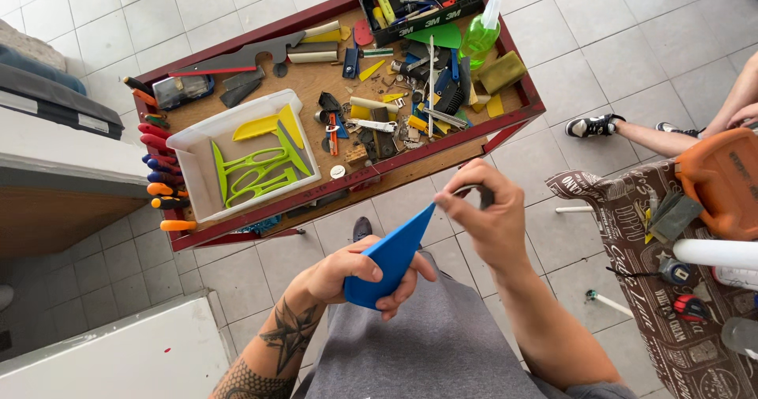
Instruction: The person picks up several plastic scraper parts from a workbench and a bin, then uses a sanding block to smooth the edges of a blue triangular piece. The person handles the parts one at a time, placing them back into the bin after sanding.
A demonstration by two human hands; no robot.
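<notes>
Blue wedge (391, 261) gripped at its broad end by left hand (351, 276), tip angled up for reach. Right hand (482, 217) pinching a small dark tool (483, 197) at that tip, near the tray (359, 179). Tub (189, 142) far left.

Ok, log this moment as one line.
left hand: grips blue wedge | right hand: fingers at wedge tip, holding small dark tool | behind: red tool cart

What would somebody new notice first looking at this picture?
Probably the bright blue wedge-shaped plastic tool at centre, gripped by the left hand while the right hand pinches at its pointed tip. Behind it stands a red-edged cart heaped with small tools, with a clear bin of yellow and green plastic pieces on its left.
</notes>
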